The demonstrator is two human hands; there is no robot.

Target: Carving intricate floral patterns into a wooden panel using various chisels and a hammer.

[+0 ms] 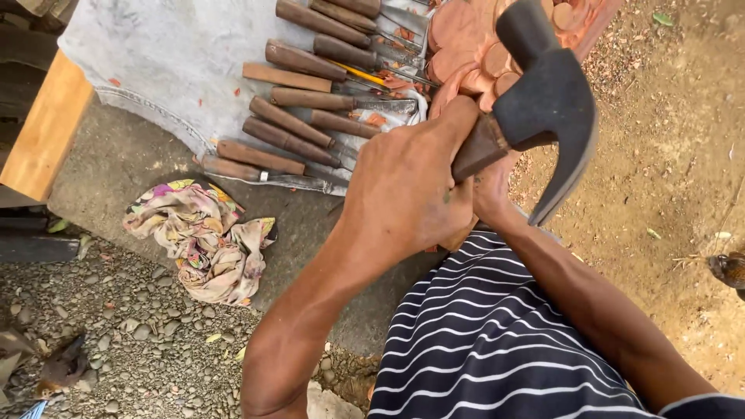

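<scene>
My left hand (403, 190) is shut around the brown wooden handle of a black claw hammer (547, 97), whose head is raised over a reddish carved wood panel (462, 31). My right hand (494, 192) sits just behind the left one, under the hammer head. It is mostly hidden, and what it holds is out of sight. My striped dark shirt (497, 334) fills the lower middle of the view.
Several wooden-handled chisels (291, 120) lie in rows on a grey cloth (171, 54) over a concrete slab. A crumpled floral rag (206, 240) lies below them, and a wooden plank (46, 128) at the left. There is gravel at lower left and bare dirt at right.
</scene>
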